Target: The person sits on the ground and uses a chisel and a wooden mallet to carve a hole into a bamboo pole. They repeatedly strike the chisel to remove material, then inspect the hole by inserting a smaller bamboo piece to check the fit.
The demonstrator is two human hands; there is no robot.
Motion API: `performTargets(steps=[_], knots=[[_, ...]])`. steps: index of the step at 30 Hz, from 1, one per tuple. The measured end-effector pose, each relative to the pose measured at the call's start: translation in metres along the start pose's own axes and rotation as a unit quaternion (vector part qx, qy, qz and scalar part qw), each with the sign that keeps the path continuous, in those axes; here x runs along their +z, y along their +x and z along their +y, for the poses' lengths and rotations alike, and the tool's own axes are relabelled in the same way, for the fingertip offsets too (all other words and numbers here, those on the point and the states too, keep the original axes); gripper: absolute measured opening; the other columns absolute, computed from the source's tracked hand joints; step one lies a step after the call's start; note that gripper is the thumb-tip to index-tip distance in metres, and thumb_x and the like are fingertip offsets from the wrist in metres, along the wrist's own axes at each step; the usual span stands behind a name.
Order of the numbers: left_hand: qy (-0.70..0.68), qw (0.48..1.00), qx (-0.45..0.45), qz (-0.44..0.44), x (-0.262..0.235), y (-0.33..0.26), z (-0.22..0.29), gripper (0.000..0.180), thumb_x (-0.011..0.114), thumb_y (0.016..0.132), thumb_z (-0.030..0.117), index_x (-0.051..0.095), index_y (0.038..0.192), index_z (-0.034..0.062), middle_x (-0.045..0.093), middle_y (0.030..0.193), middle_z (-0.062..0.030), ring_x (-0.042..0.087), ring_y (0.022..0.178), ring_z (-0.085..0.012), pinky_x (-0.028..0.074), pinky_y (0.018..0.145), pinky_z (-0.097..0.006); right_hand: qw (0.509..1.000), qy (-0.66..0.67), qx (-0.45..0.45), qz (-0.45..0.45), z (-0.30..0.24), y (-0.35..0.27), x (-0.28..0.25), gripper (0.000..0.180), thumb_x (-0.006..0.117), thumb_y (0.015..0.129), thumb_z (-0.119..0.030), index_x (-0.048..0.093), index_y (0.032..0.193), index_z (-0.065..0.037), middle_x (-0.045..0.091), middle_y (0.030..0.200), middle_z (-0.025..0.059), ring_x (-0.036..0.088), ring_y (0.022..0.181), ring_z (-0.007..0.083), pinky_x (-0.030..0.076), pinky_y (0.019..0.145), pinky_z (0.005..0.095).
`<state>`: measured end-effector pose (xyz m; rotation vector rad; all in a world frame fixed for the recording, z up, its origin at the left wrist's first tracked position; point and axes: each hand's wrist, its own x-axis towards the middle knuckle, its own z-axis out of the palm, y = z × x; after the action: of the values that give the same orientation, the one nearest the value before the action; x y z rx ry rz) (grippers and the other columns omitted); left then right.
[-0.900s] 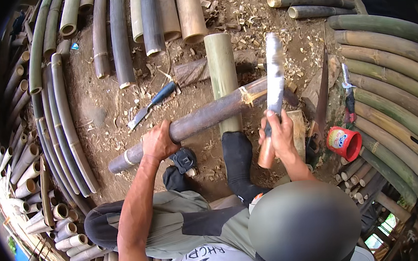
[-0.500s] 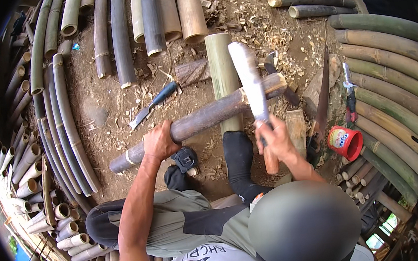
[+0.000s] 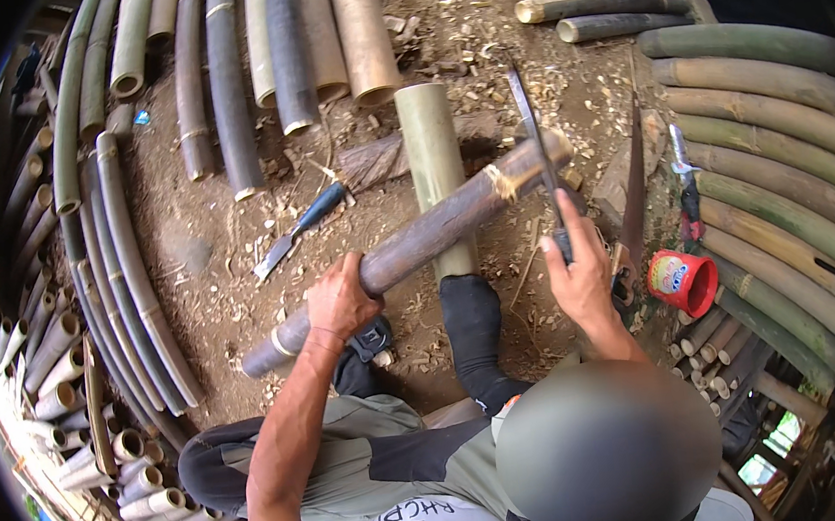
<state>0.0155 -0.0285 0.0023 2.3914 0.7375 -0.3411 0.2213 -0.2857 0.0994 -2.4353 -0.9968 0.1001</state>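
Observation:
My left hand (image 3: 341, 298) is wrapped round a dark bamboo pole (image 3: 416, 244), which slants up to the right. A machete (image 3: 526, 109) is in my right hand (image 3: 581, 270), its blade seen almost edge-on and crossing the pole's far right end. Whether the blade touches the pole I cannot tell. Beneath the pole lies a thick pale green bamboo section (image 3: 430, 129), its near end by my black-covered foot (image 3: 475, 330). A brown log (image 3: 368, 168) lies against or under that section.
On the chip-strewn ground lie a blue-handled chisel (image 3: 312, 210) and a handsaw (image 3: 632, 225). Right of these are a red tub (image 3: 696, 284) and a knife (image 3: 682, 160). Bamboo poles (image 3: 759, 102) line the right side; more poles (image 3: 231, 98) lie ahead, and cut tubes (image 3: 56, 366) are stacked left.
The machete has turned from its broad side showing to nearly edge-on, and my right hand has moved slightly right. The pole now slants more steeply. The whole view has shifted a little.

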Motion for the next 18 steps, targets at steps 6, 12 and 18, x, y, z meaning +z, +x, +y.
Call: performTargets(steps=[6, 12, 18], knots=[[-0.015, 0.999, 0.001, 0.039, 0.01, 0.004, 0.043, 0.057, 0.073, 0.067, 0.021, 0.055, 0.119, 0.0075, 0.066, 0.103, -0.0159, 0.067, 0.096, -0.0354, 0.055, 0.082, -0.044, 0.983, -0.099, -0.125, -0.095, -0.006, -0.025, 0.033, 0.057, 0.066, 0.093, -0.025, 0.047, 0.147, -0.032, 0.045, 0.086, 0.0043, 0.049, 0.061, 0.0158, 0.046, 0.044, 0.0293], [-0.019, 0.999, -0.011, 0.029, 0.011, 0.007, 0.044, 0.057, 0.071, 0.07, 0.023, 0.054, 0.122, 0.0087, 0.067, 0.103, -0.0171, 0.067, 0.095, -0.0366, 0.053, 0.082, -0.047, 0.989, -0.109, -0.042, -0.087, 0.013, 0.003, 0.023, 0.054, 0.061, 0.097, -0.025, 0.044, 0.148, -0.031, 0.044, 0.082, 0.0035, 0.046, 0.057, 0.0138, 0.043, 0.041, 0.0256], [-0.034, 0.999, -0.007, 0.039, 0.012, 0.004, 0.044, 0.055, 0.071, 0.07, 0.023, 0.055, 0.12, 0.0073, 0.068, 0.101, -0.0185, 0.067, 0.095, -0.0378, 0.053, 0.082, -0.047, 0.988, -0.139, -0.02, -0.061, 0.03, 0.016, 0.015, 0.053, 0.056, 0.1, -0.026, 0.041, 0.15, -0.027, 0.046, 0.083, 0.0033, 0.044, 0.056, 0.0116, 0.044, 0.039, 0.0227]])
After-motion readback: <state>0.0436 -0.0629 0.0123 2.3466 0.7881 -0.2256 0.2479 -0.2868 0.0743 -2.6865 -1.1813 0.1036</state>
